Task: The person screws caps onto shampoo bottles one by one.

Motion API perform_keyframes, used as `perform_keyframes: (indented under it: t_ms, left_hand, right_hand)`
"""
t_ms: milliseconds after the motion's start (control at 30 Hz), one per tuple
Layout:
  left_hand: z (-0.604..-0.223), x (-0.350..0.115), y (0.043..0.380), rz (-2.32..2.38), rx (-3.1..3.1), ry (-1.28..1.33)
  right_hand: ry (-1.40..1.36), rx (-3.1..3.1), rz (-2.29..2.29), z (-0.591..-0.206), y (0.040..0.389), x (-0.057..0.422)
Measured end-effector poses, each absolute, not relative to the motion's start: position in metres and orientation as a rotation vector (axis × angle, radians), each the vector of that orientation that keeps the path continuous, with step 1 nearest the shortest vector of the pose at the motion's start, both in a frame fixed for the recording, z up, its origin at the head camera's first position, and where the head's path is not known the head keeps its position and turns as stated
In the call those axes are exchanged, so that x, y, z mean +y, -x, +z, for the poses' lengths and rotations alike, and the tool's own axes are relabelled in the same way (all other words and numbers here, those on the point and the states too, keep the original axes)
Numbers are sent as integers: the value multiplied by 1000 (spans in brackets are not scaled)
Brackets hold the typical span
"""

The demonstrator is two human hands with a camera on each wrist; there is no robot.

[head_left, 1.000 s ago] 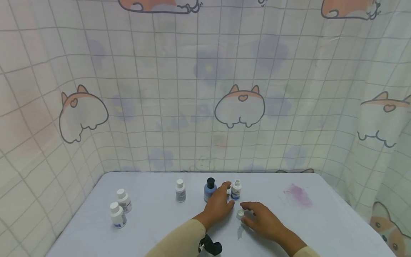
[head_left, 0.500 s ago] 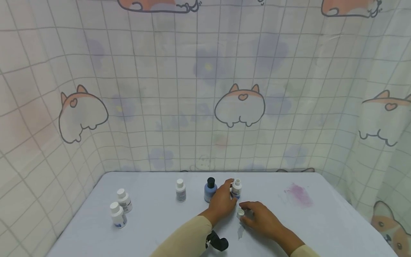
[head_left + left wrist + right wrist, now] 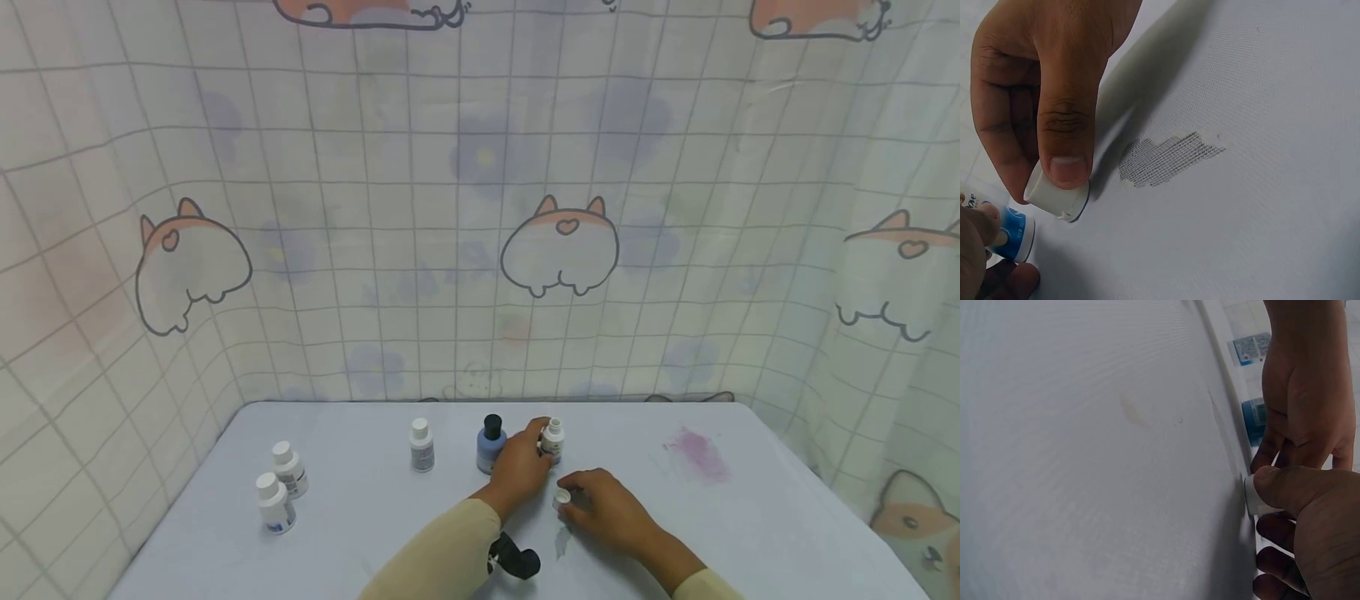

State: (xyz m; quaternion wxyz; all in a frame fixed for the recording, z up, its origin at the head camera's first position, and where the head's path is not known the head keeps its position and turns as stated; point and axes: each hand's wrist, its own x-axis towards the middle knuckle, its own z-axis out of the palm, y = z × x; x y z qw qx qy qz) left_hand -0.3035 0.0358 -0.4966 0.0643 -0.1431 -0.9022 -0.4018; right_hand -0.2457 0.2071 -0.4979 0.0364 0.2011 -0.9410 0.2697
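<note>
My left hand grips an uncapped white bottle by its side, thumb in front and fingers behind. Its neck points up, and a blue band shows low on that bottle in the left wrist view. Just in front, a small white cap is pinched between thumb and forefinger of my right hand. In the left wrist view the cap is tilted close over the table. The right wrist view shows my right thumb against it, partly hiding the cap.
A blue bottle with a black cap stands close beside my left hand. Farther left is a white capped bottle; two more white bottles stand near the table's left edge. A pink stain marks the white tabletop.
My left hand has moved slightly right and taken hold of the uncapped bottle, whose label has turned. My right fingers have drawn in a little at the cap.
</note>
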Motion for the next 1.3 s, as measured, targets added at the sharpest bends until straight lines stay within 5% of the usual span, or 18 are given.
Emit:
perform_keyframes:
  t_ms: [1300]
  left_hand:
    - [-486,-3,274,-1260,-2798,781]
  right_hand:
    - [-586,-2908,819,-480,240,234]
